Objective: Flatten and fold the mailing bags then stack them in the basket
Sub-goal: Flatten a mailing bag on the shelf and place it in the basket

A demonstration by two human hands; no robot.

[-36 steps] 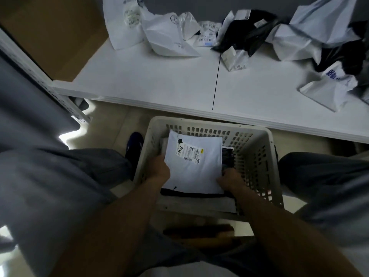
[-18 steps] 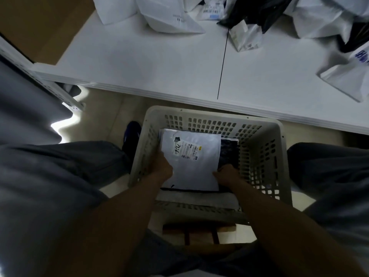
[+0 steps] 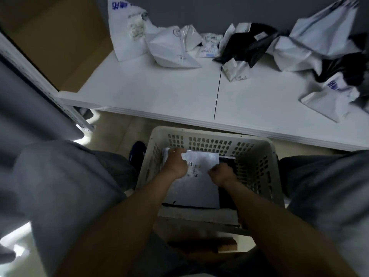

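Observation:
A white perforated basket (image 3: 257, 162) stands on the floor between my knees. A folded white mailing bag (image 3: 197, 188) with a printed label lies flat on top of the stack inside it. A black bag (image 3: 227, 161) shows beneath at the right. My left hand (image 3: 175, 164) rests on the bag's far left part with its fingers bent down toward the corner. On the bag's right edge sits my right hand (image 3: 220, 174), fingers loosely curled. Neither hand visibly grips anything. The image is dim and a little blurred.
Beyond the basket is a white table (image 3: 159, 92). Crumpled white mailing bags (image 3: 171, 50) and black bags (image 3: 245, 43) are piled along its far edge, with more white bags (image 3: 327, 96) at the right. A brown board (image 3: 60, 43) stands at the left.
Both hands have left the bag's sides and moved forward onto its top. The bag now lies flat on the stack. The view has tilted up toward the table.

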